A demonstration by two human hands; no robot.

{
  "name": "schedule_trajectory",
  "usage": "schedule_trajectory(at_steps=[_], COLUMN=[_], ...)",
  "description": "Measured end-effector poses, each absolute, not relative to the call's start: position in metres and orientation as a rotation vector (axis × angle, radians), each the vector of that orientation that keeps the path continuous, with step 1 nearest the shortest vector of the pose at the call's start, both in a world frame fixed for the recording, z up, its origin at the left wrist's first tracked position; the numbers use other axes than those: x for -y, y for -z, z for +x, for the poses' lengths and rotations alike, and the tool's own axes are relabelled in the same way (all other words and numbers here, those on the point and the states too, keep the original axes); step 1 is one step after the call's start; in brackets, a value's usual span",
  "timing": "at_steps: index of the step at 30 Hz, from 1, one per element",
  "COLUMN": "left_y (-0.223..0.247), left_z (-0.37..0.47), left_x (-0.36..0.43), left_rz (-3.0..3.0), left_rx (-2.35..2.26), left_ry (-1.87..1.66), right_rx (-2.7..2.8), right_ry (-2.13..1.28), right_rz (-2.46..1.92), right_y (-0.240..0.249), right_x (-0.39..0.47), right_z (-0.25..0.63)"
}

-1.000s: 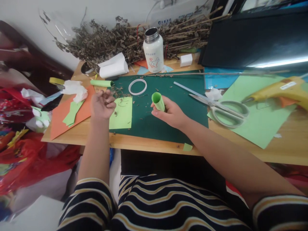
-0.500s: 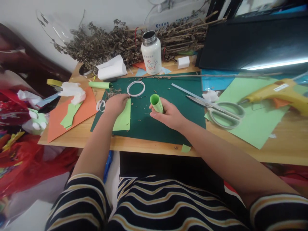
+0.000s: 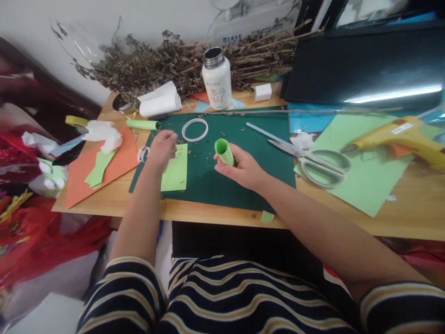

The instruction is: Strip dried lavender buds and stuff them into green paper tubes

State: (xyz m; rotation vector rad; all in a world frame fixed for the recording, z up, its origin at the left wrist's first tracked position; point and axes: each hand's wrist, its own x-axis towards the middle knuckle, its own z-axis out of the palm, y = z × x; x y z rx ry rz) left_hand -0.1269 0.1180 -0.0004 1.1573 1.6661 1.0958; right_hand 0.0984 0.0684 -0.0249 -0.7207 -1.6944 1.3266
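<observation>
Light-green rolled paper tube (image 3: 225,152): near the centre of the frame, inside the right hand's grip and well to the right of the left hand, tilted, with its open end showing toward the top of the frame.
Right hand (image 3: 245,169): pinching the tube, thumb on the near side, the other fingers wrapped behind it.
Left hand (image 3: 162,149): left of centre, fingers curled inward, overlapping the upper-left corner of a flat light-green paper piece (image 3: 175,175); from where I stand I can't tell whether it pinches anything.
Dark green cutting mat (image 3: 225,192): across the middle of the frame on the light wooden surface (image 3: 215,218), strewn with brown crumbs.
White ring of tape (image 3: 184,131): on the mat, between the hands and a little above them.
Second light-green paper tube (image 3: 142,125): lying on its side, just above and left of the left hand.
Grey-handled scissors (image 3: 313,160): right of the right hand, blades pointing left.
White bottle (image 3: 218,88): upright and uncapped, top centre, before a bundle of dried brown plants (image 3: 139,65).
</observation>
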Motion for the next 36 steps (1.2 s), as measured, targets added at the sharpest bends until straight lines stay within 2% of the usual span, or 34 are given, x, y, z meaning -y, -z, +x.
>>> schedule_trajectory(at_steps=[6, 15, 18, 25, 29, 36], left_y=[-0.014, -0.015, -0.036, -0.096, -0.091, -0.069], left_z=[-0.135, -0.125, -0.107, -0.039, -0.011, -0.004], left_x=[-0.104, -0.096, -0.087, -0.059, -0.060, -0.071], left_rz=[0.636, 0.588, 0.680, 1.296, 1.401, 1.459], left_rx=[-1.153, -1.195, -1.181, -0.827, -0.728, -0.872], left_ry=[-1.268, -1.312, -1.312, -1.350, -1.399, -1.537], right_rx=[1.673, 1.684, 1.697, 1.777, 1.760, 1.718], right_ry=[-1.349, -1.344, -1.332, -1.264, -1.278, -1.298], right_rz=[-0.705, -0.716, -0.722, -0.792, -0.778, -0.772], right_y=[0.025, 0.025, 0.026, 0.024, 0.024, 0.026], right_x=[-0.068, -0.068, -0.069, -0.068, -0.068, -0.070], right_z=[0.097, 0.097, 0.097, 0.097, 0.097, 0.095])
